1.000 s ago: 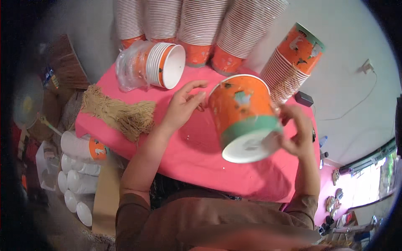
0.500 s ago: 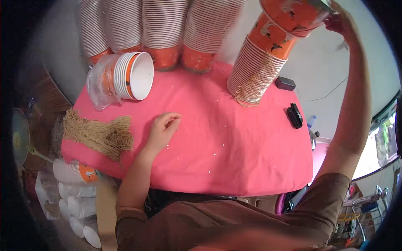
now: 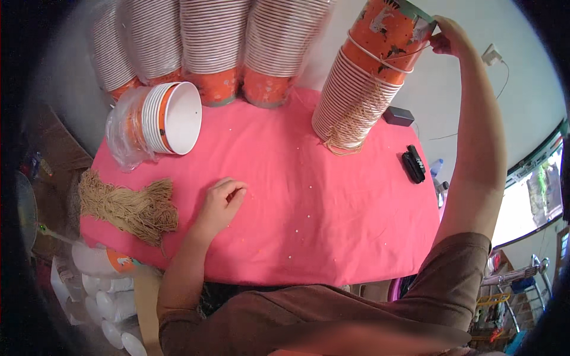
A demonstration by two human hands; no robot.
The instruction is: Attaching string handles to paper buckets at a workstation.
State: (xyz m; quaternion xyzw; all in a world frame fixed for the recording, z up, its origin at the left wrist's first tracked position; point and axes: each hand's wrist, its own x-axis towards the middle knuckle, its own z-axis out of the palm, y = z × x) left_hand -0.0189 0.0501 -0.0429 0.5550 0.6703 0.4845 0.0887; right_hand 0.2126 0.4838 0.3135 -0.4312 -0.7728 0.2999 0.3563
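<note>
My left hand [image 3: 221, 204] rests on the pink cloth with its fingers loosely curled, and nothing shows in it. To its left lies a bundle of tan twine [image 3: 127, 204]. At the back right stands a tall stack of upturned paper buckets [image 3: 356, 95], white rims showing, with loops of twine hanging down its near side. The top bucket [image 3: 389, 35] is orange with a dark patterned print and a green base. My right hand [image 3: 451, 37] is at that bucket's upper right edge, fingers curled; a thin twine handle runs across the bucket to them.
Several tall plastic-wrapped bucket stacks [image 3: 214, 41] stand along the back. A shorter wrapped stack [image 3: 183, 118] lies on its side at the left. A black box [image 3: 398, 116] and black markers [image 3: 414, 164] are at the right. White tubs [image 3: 113, 299] sit below the table's left side.
My right hand has come down and left, and the top orange bucket has dropped lower over the stack. My left hand's fingers have curled in more. The whole view has shifted slightly.
</note>
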